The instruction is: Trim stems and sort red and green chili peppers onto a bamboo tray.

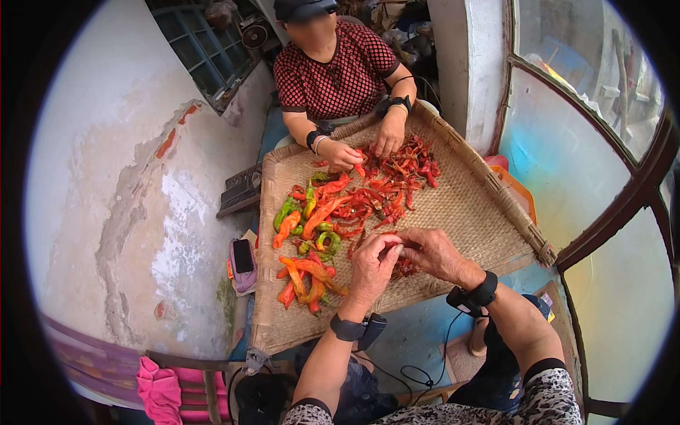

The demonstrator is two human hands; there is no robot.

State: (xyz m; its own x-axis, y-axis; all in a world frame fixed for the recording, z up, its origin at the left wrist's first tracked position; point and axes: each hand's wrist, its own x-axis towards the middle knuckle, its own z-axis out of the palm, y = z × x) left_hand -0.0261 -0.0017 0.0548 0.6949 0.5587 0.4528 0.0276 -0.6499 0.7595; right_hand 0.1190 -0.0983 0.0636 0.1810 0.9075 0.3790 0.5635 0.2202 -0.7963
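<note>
My left hand (373,268) and my right hand (436,254) meet over the near part of a woven tray (467,212). Between their fingertips they pinch a small red chili pepper (392,244), mostly hidden by the fingers. Below and beyond my hands lies a pile of wrinkled, dried-looking red chilies (390,199). To the left are larger fresh peppers: an orange one (323,217), a curled green one (329,241) and several orange-red ones (308,276). Each of my wrists wears a black strapped device.
Across the tray sits a person (340,69), whose hand (342,155) holds a red pepper while the other hand (390,135) touches the pile. A phone (243,256) lies left of the tray. Black cables (419,374) hang below it. A framed glass panel (568,133) stands on the right.
</note>
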